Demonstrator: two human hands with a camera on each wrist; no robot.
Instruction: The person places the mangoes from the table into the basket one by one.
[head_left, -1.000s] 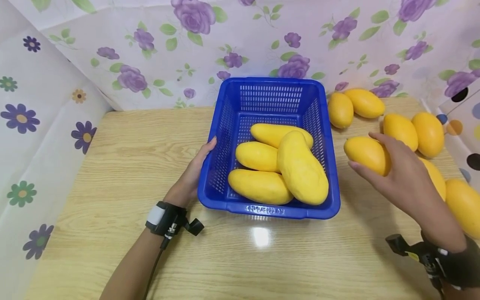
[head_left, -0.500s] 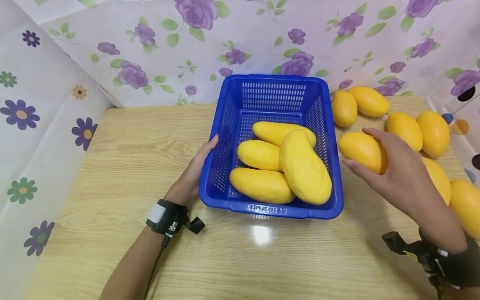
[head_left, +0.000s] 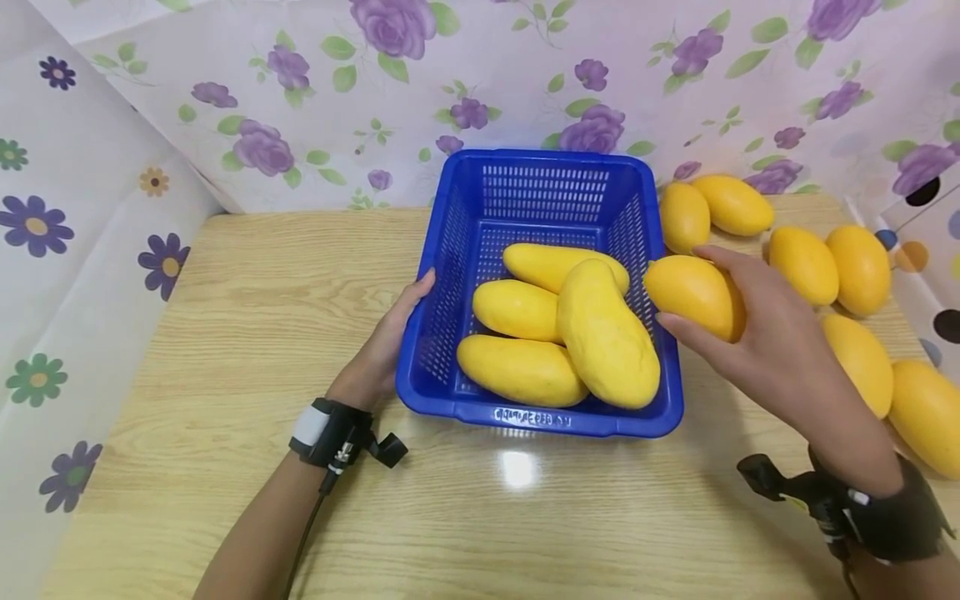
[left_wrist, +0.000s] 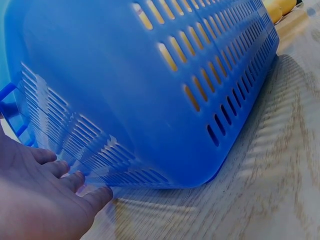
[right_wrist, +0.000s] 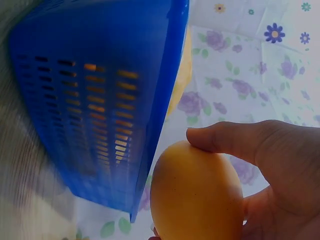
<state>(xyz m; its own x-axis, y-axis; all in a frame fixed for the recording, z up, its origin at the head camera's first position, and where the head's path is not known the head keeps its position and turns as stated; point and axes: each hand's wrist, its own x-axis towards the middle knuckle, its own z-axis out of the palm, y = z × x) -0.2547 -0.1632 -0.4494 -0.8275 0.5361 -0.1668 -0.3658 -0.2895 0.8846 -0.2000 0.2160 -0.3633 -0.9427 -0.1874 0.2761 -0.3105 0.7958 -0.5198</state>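
Observation:
A blue plastic basket (head_left: 540, 421) stands in mid-table, with several yellow mangoes (head_left: 521, 371) in it, one lying across the others. At its left side, my left hand (head_left: 386, 337) holds the rim, thumb on top; in the left wrist view its fingers (left_wrist: 65, 175) lie against the outer wall. My right hand (head_left: 772, 333) grips a mango (head_left: 693, 292) between thumb and fingers, just beside the basket's right rim. The right wrist view shows that mango (right_wrist: 197, 195) close to the basket wall, with the fingers mostly hidden behind it.
More mangoes lie on the table to the right: a pair (head_left: 731, 205) at the back, another pair (head_left: 858, 268) further right, and two (head_left: 926, 417) partly behind my right forearm. A flowered cloth (head_left: 300, 108) rises behind the wooden table (head_left: 247, 333).
My right hand has moved left with the mango, from above the table to the basket's right rim. My left hand stays at the basket's left side.

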